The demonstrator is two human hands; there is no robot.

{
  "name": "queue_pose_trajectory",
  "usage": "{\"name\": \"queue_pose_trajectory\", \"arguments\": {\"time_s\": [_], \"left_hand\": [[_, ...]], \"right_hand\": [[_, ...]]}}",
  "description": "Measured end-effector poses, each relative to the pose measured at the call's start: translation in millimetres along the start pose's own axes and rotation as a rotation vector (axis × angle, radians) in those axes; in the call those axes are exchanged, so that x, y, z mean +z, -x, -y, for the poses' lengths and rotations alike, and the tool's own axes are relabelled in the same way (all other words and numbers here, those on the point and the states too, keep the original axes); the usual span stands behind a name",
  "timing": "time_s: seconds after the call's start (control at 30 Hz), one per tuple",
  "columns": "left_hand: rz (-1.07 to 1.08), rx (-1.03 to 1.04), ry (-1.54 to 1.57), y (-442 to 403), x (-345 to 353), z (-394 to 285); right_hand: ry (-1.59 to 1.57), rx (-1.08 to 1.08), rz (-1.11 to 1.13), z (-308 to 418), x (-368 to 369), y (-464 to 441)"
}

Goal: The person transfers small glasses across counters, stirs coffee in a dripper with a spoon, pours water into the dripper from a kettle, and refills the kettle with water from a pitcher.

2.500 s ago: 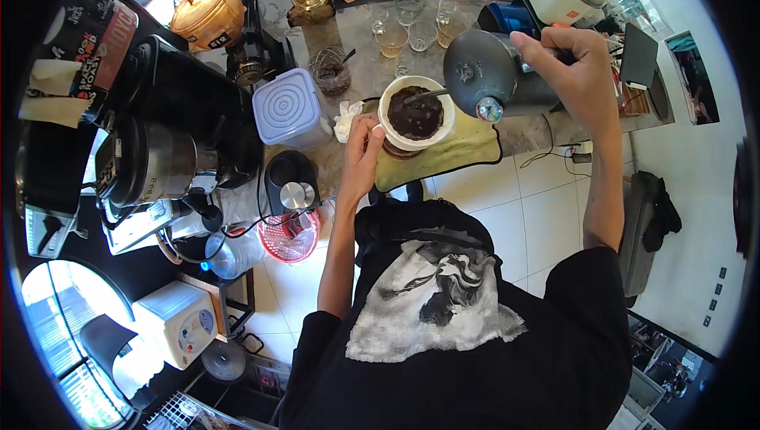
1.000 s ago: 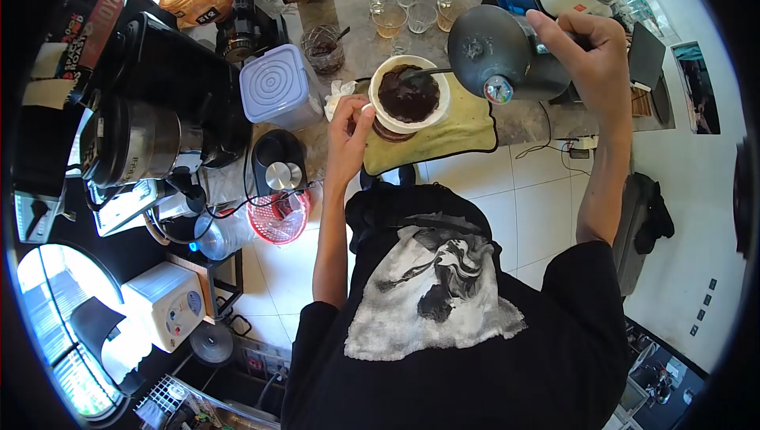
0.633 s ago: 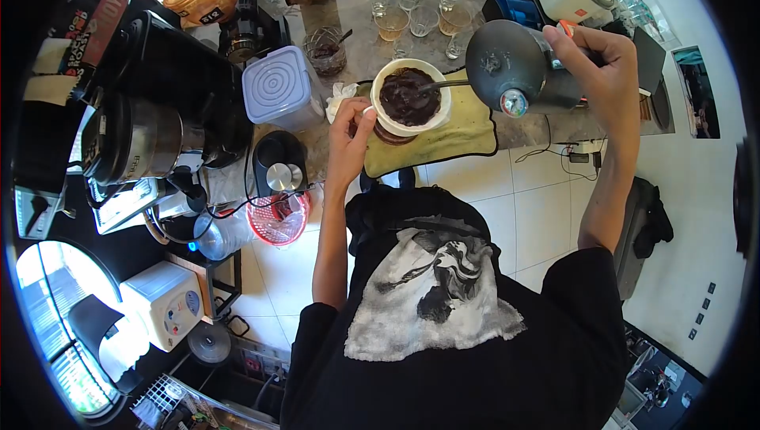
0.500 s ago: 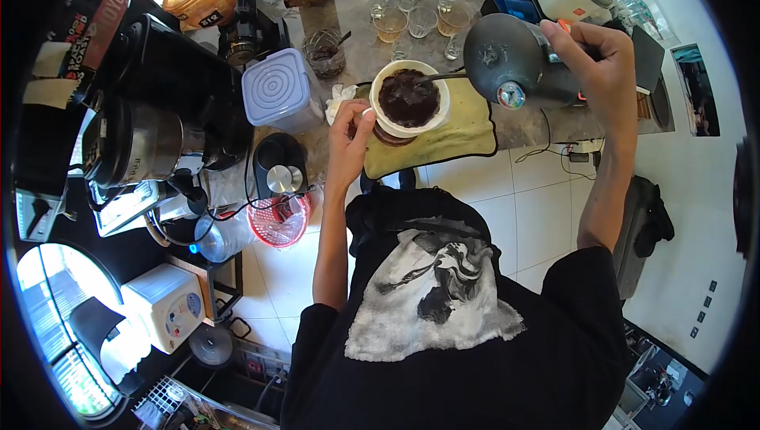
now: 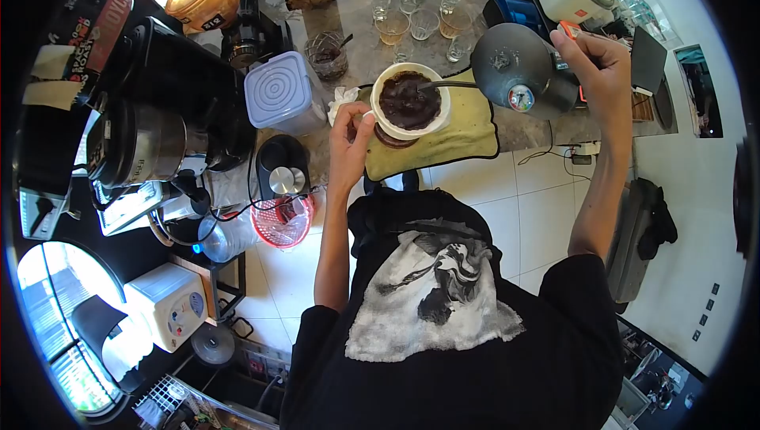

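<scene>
The white dripper (image 5: 446, 107) sits above the near part of a green-yellow towel (image 5: 467, 133), on what looks like a brownish glass server (image 5: 393, 142), mostly hidden beneath it. Dark, wet coffee grounds (image 5: 405, 111) fill its inside. The left hand (image 5: 351, 134) pinches the small handle at its rim, probably to steady it from the side opposite the kettle. The right hand (image 5: 595, 64) grips the handle of a dark gooseneck kettle (image 5: 511, 62) held up beside the dripper, so that its thin spout (image 5: 455, 84) reaches over the rim and ends above the grounds; whether water is running is too small to tell. The towel likely catches drips and keeps the stone bench (image 5: 356, 22) dry. Near the left hand lies a crumpled tissue (image 5: 343, 100), perhaps for wiping. A lidded plastic container (image 5: 277, 91) and a glass bowl (image 5: 326, 58) with a spoon stand beyond it, while small drinking glasses (image 5: 424, 26) cluster behind the dripper, seemingly set back to leave the kettle room.
</scene>
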State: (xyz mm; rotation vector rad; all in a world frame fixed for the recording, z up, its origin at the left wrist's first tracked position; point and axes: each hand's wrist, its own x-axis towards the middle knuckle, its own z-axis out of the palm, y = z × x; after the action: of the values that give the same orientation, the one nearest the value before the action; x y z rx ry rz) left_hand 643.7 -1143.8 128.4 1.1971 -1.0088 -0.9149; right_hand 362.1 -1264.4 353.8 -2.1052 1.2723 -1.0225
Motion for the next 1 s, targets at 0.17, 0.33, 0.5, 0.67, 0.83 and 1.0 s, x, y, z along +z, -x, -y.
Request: {"name": "queue_pose_trajectory", "arguments": {"time_s": [0.17, 0.33, 0.5, 0.67, 0.83, 1.0], "left_hand": [[-0.037, -0.017, -0.003, -0.5, -0.5, -5.0], [-0.043, -0.080, 0.003, 1.0, -1.2, -7.7], [-0.059, -0.074, 0.030, 3.6, -0.5, -3.4], [-0.088, -0.071, 0.028, 5.8, 2.9, -6.8], [-0.089, -0.057, -0.017, 5.5, 1.6, -5.8], [-0.058, -0.098, -0.008, 5.5, -5.0, -10.4]], "right_hand": [[0.024, -0.057, -0.007, 5.8, -7.1, -7.4], [0.041, -0.147, 0.042, 24.5, -3.4, -19.8], [0.126, -0.194, 0.123, 38.8, 1.8, -29.3], [0.183, -0.281, 0.181, 48.4, 4.2, -33.9], [0.155, -0.275, 0.203, 49.9, 8.4, -35.7], [0.182, -0.263, 0.191, 56.2, 9.9, -35.8]]}}
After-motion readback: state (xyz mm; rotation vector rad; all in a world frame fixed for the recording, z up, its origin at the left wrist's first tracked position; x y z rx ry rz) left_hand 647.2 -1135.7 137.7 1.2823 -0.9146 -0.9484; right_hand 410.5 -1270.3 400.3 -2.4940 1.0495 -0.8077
